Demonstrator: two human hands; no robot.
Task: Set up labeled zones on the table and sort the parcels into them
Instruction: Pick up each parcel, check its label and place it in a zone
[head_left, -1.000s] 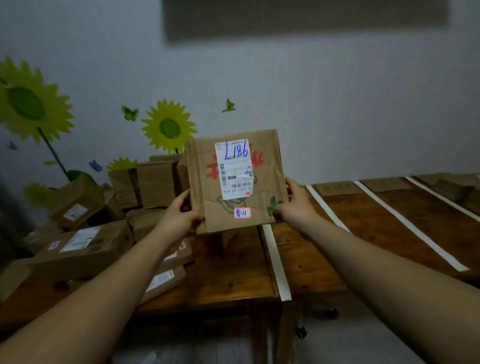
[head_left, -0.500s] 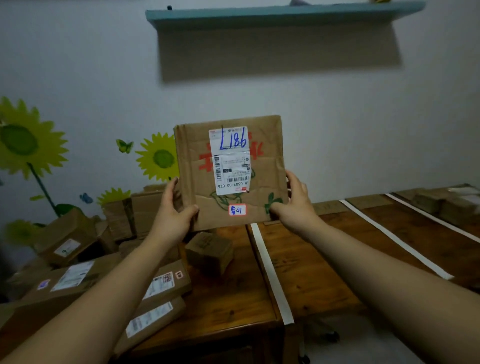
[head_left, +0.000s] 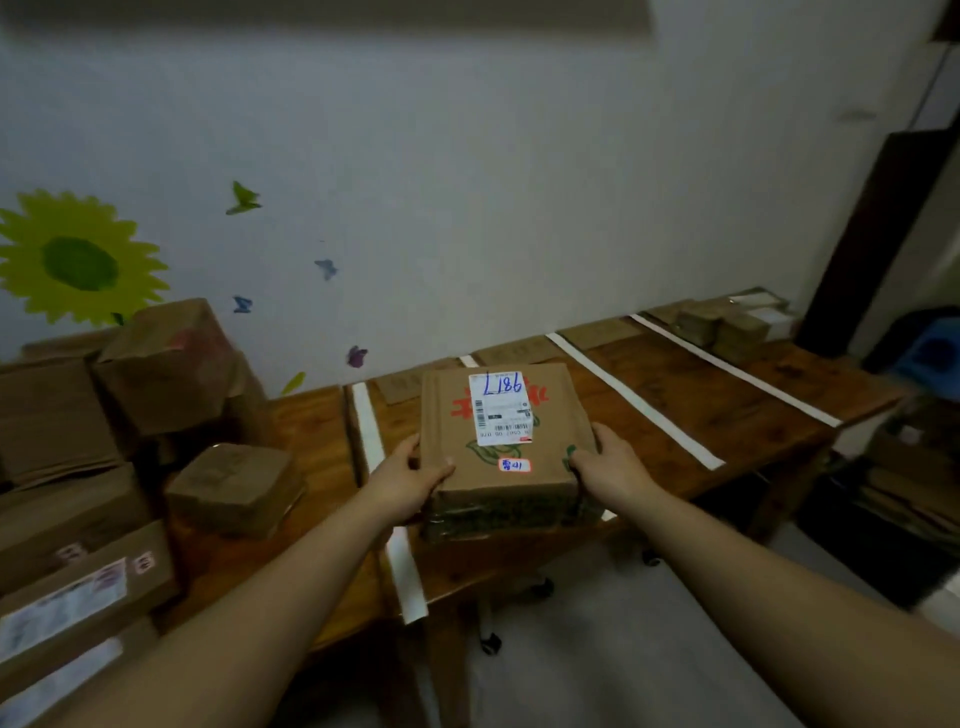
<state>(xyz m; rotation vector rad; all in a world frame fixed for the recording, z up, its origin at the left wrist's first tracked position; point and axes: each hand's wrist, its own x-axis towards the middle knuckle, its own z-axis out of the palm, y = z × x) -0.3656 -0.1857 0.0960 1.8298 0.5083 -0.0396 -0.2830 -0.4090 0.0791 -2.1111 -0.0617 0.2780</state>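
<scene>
At wooden table (head_left: 727, 395), squarish cardboard parcel (head_left: 506, 457) — creased

A homely parcel-sorting room: sunflower decal (head_left: 78, 262), stacked cartons (head_left: 166, 364), tape-striped wooden table (head_left: 675, 374)

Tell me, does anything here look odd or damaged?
The parcel in the left hand and right hand shows its label with the blue handwriting upside down. On the left pile, the top box looks crushed and tilted.

Wooden table (head_left: 675, 395) with white tape strips (head_left: 634, 401), cardboard parcels (head_left: 234, 488) piled left
</scene>
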